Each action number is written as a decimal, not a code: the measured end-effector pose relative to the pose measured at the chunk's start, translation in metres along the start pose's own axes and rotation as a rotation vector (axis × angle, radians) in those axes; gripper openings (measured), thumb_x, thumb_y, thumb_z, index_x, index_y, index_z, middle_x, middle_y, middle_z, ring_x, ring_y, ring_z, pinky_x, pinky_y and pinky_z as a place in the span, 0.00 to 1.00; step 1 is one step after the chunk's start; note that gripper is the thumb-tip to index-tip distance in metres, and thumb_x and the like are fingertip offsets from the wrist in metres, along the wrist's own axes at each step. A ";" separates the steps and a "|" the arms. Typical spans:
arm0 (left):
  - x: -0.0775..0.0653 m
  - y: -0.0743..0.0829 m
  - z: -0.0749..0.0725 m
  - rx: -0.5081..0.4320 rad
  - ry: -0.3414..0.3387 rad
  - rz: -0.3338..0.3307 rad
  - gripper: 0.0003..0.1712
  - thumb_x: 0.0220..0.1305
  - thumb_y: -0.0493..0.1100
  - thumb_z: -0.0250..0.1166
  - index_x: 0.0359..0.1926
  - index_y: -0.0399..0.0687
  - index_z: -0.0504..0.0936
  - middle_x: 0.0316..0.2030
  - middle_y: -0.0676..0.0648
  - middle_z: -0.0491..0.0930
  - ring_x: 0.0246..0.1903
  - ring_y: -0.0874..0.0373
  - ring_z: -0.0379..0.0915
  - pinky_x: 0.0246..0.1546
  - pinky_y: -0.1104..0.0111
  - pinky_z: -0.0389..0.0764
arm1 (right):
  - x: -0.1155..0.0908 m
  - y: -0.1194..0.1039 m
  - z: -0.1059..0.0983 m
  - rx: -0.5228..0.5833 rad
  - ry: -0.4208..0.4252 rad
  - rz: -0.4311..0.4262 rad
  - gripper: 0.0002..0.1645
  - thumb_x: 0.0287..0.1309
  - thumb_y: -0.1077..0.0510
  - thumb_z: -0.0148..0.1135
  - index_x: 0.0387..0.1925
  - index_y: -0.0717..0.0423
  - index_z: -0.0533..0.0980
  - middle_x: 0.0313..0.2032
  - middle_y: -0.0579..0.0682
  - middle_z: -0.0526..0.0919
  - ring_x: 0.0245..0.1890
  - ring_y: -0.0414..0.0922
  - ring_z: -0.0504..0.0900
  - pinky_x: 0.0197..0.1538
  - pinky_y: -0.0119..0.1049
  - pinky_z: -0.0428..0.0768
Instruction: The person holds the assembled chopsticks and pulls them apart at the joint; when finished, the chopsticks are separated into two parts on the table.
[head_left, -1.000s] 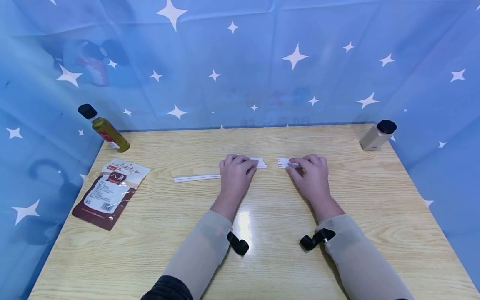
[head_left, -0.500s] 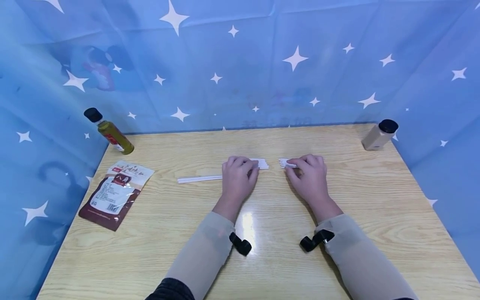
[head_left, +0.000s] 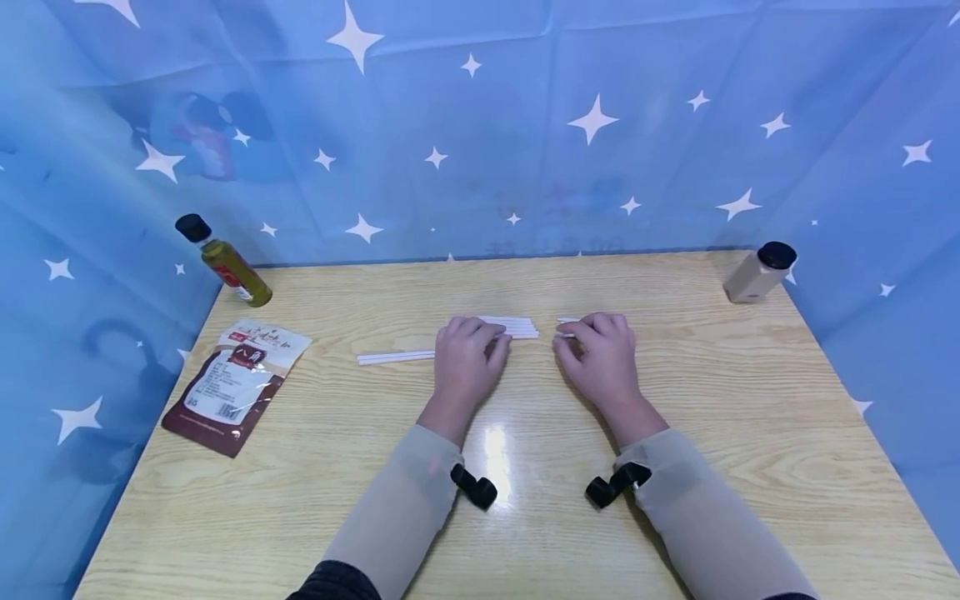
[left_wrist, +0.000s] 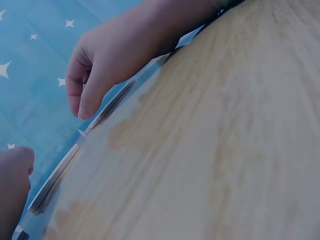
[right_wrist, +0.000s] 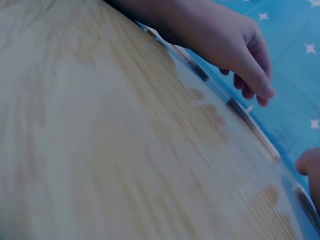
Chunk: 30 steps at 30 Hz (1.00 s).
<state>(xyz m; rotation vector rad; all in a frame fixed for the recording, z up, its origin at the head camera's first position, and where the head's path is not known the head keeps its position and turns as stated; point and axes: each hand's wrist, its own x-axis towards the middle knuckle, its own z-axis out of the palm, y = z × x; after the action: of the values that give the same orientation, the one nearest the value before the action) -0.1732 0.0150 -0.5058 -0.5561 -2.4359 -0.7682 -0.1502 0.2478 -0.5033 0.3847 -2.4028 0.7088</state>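
Note:
A row of thin white sticks [head_left: 517,327] lies side by side on the table. My left hand [head_left: 467,354] is over its left part, hiding those ends. Just right of a narrow gap, a second group of white sticks [head_left: 567,320] is mostly hidden behind my right hand [head_left: 597,357]. In the left wrist view, my left hand [left_wrist: 107,62] hangs loosely curled above a stick [left_wrist: 112,105], gripping nothing visible. The right wrist view shows my right hand [right_wrist: 245,62] likewise bent, its fingertips apart from the stick [right_wrist: 252,127] below. Separate white sticks [head_left: 396,357] extend leftward from under my left hand.
A brown-and-white packet [head_left: 236,387] lies on the table's left side, with an oil bottle [head_left: 236,273] behind it. A black-lidded jar [head_left: 750,275] stands at the back right. Blue star-patterned cloth [head_left: 525,125] surrounds the wooden table [head_left: 750,400].
My right hand has shifted left, covering more of the right group of sticks. My left hand has moved slightly left, uncovering more of the left row. The head view has shifted a little.

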 end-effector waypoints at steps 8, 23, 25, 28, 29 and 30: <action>-0.010 -0.013 -0.016 0.000 0.006 0.017 0.09 0.69 0.48 0.74 0.44 0.50 0.94 0.41 0.49 0.90 0.48 0.49 0.82 0.51 0.51 0.80 | 0.005 -0.018 0.012 0.024 -0.033 0.021 0.06 0.63 0.58 0.76 0.41 0.55 0.91 0.40 0.57 0.85 0.45 0.62 0.76 0.48 0.62 0.71; -0.026 -0.038 -0.042 0.032 -0.012 -0.027 0.09 0.69 0.45 0.74 0.46 0.48 0.93 0.42 0.47 0.90 0.48 0.47 0.82 0.51 0.52 0.80 | 0.011 -0.047 0.031 0.007 -0.158 0.061 0.07 0.67 0.56 0.74 0.45 0.50 0.91 0.42 0.53 0.84 0.47 0.56 0.75 0.50 0.56 0.72; -0.028 -0.041 -0.045 0.036 -0.010 -0.032 0.09 0.68 0.45 0.74 0.45 0.48 0.93 0.43 0.47 0.90 0.48 0.47 0.82 0.52 0.52 0.80 | 0.012 -0.051 0.034 0.004 -0.170 0.053 0.07 0.67 0.56 0.74 0.45 0.49 0.91 0.42 0.52 0.84 0.47 0.56 0.75 0.50 0.55 0.72; -0.031 -0.046 -0.050 0.045 -0.005 -0.036 0.09 0.67 0.45 0.75 0.45 0.47 0.93 0.43 0.47 0.90 0.48 0.47 0.82 0.53 0.52 0.79 | 0.013 -0.057 0.039 0.000 -0.174 0.038 0.06 0.67 0.56 0.75 0.44 0.49 0.91 0.42 0.52 0.83 0.46 0.55 0.74 0.50 0.55 0.72; -0.032 -0.047 -0.052 0.047 -0.003 -0.036 0.09 0.67 0.45 0.76 0.45 0.47 0.93 0.42 0.47 0.90 0.48 0.47 0.82 0.53 0.52 0.80 | 0.014 -0.058 0.041 -0.001 -0.172 0.031 0.06 0.66 0.57 0.75 0.44 0.49 0.91 0.41 0.52 0.83 0.46 0.55 0.75 0.50 0.55 0.72; -0.033 -0.049 -0.054 0.048 -0.001 -0.038 0.09 0.67 0.45 0.76 0.44 0.47 0.93 0.42 0.46 0.90 0.48 0.47 0.82 0.52 0.52 0.80 | 0.014 -0.060 0.043 -0.001 -0.168 0.023 0.06 0.66 0.57 0.76 0.43 0.50 0.91 0.41 0.52 0.84 0.46 0.55 0.75 0.50 0.54 0.72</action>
<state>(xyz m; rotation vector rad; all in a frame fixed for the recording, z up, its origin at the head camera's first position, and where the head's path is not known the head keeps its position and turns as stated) -0.1537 -0.0629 -0.5070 -0.4934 -2.4649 -0.7230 -0.1560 0.1732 -0.4998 0.4321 -2.5693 0.7102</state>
